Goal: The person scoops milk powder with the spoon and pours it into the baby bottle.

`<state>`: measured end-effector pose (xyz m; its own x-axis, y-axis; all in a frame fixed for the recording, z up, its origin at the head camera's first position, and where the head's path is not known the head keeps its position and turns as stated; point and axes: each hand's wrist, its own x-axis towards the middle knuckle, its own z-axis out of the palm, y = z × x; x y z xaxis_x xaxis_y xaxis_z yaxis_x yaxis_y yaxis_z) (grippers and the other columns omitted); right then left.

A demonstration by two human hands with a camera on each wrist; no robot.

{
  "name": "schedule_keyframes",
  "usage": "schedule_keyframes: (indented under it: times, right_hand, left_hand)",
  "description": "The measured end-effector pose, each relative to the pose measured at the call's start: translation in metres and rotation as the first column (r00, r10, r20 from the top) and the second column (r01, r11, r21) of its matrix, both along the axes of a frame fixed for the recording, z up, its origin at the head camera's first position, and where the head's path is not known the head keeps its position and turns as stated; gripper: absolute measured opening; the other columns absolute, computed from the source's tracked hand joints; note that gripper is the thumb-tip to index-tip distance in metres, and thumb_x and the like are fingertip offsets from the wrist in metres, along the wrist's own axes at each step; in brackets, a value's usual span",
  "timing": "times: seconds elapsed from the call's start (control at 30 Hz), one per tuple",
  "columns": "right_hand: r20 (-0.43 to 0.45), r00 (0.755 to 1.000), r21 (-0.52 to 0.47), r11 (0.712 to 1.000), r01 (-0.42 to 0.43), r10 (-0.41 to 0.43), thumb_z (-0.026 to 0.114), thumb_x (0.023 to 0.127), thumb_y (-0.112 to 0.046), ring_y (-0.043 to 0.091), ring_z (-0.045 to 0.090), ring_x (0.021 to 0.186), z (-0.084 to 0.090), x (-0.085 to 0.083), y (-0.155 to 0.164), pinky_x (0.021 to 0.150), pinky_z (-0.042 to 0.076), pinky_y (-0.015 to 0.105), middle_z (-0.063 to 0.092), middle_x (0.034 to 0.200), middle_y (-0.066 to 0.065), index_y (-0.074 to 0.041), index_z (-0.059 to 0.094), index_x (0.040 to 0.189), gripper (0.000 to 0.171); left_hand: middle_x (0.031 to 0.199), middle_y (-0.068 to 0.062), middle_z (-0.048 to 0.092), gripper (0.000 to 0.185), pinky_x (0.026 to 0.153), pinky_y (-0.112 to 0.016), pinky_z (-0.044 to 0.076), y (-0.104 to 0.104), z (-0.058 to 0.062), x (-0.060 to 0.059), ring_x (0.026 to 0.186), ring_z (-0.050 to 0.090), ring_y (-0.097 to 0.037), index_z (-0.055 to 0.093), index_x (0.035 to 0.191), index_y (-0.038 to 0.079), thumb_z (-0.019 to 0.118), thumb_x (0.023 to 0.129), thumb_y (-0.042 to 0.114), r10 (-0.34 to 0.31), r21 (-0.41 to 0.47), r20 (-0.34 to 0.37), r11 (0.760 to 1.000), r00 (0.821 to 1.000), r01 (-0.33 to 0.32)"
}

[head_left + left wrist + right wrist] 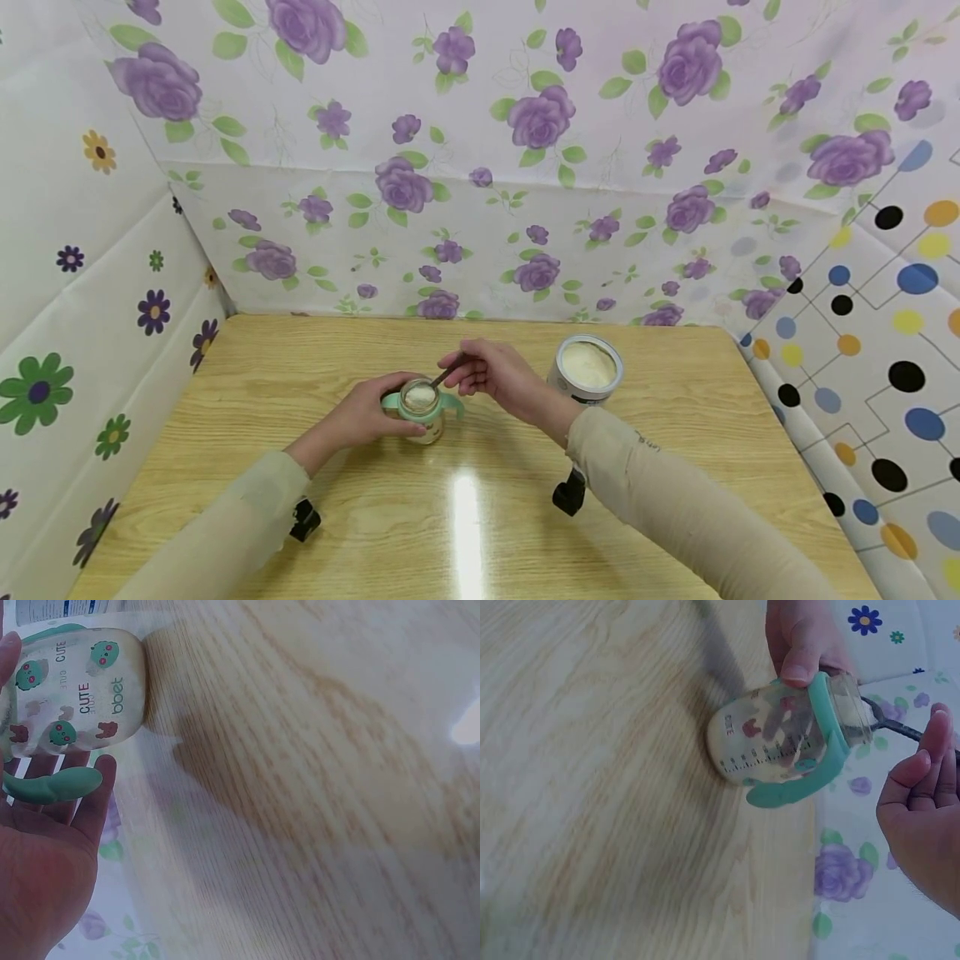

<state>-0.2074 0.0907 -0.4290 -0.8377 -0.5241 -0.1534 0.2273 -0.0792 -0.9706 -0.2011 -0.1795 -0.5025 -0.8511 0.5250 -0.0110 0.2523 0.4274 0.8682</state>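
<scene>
While the left hand (372, 414) curls around the baby bottle (420, 409) on the table (300, 375), the right hand (495, 375) pinches a spoon (444, 377) at its mouth. In the left wrist view the fingers (90, 791) wrap the bottle. In the right wrist view the thumb (799, 652) presses its collar.

Glossy wood-grain table (675, 417), clear plastic bottle (780, 739), metal spoon (900, 729).
</scene>
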Motion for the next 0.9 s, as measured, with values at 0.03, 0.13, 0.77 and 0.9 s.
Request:
schedule_keyframes:
  times: [0.03, 0.13, 0.77, 0.9]
  right_hand:
    - [-0.028, 0.999, 0.029, 0.999, -0.015, 0.016, 0.042, 0.115, -0.03, 0.012, 0.068, 0.076, 0.0, -0.001, 0.001, 0.079, 0.058, 0.028, 0.077, 0.087, 0.002, 0.009, 0.071, 0.125, 0.05]
    - [-0.103, 0.992, 0.11, 0.992, -0.056, 0.067, 0.041, 0.114, -0.029, 0.016, 0.069, 0.078, 0.002, -0.002, 0.004, 0.079, 0.057, 0.031, 0.077, 0.089, 0.003, 0.01, 0.07, 0.128, 0.05]
    - [-0.305, 0.935, 0.29, 0.953, -0.091, 0.182, 0.046, 0.105, -0.017, 0.034, 0.071, 0.08, 0.012, -0.007, 0.007, 0.075, 0.061, 0.036, 0.078, 0.088, 0.008, 0.0, 0.077, 0.118, 0.037]
    - [-0.316, 0.932, 0.296, 0.951, -0.083, 0.18, 0.045, 0.104, -0.015, 0.033, 0.071, 0.079, 0.011, -0.008, 0.006, 0.075, 0.061, 0.037, 0.078, 0.088, 0.009, -0.001, 0.077, 0.118, 0.038]
  left_hand:
    - [0.133, 0.0, 0.07, 0.075, 0.1, -0.048, 0.053, 0.0, 0.0, 0.0, 0.118, 0.066, -0.022, 0.061, 0.15, 0.02, 0.095, 0.084, 0.034, -0.001, 0.001, 0.0, 1.0, 1.0, 0.001]
    - [0.134, 0.0, 0.07, 0.075, 0.1, -0.048, 0.053, 0.0, 0.001, 0.001, 0.118, 0.066, -0.022, 0.061, 0.15, 0.02, 0.095, 0.084, 0.034, -0.003, 0.0, 0.0, 1.0, 1.0, 0.003]
    - [0.133, -0.001, 0.071, 0.074, 0.097, -0.046, 0.054, -0.001, 0.002, 0.002, 0.116, 0.067, -0.022, 0.062, 0.15, 0.02, 0.094, 0.085, 0.035, 0.001, -0.017, -0.022, 1.0, 1.0, -0.001]
    - [0.133, -0.001, 0.071, 0.075, 0.097, -0.046, 0.054, 0.0, 0.003, 0.002, 0.116, 0.067, -0.022, 0.062, 0.15, 0.02, 0.094, 0.084, 0.035, 0.001, -0.018, -0.016, 1.0, 1.0, -0.001]
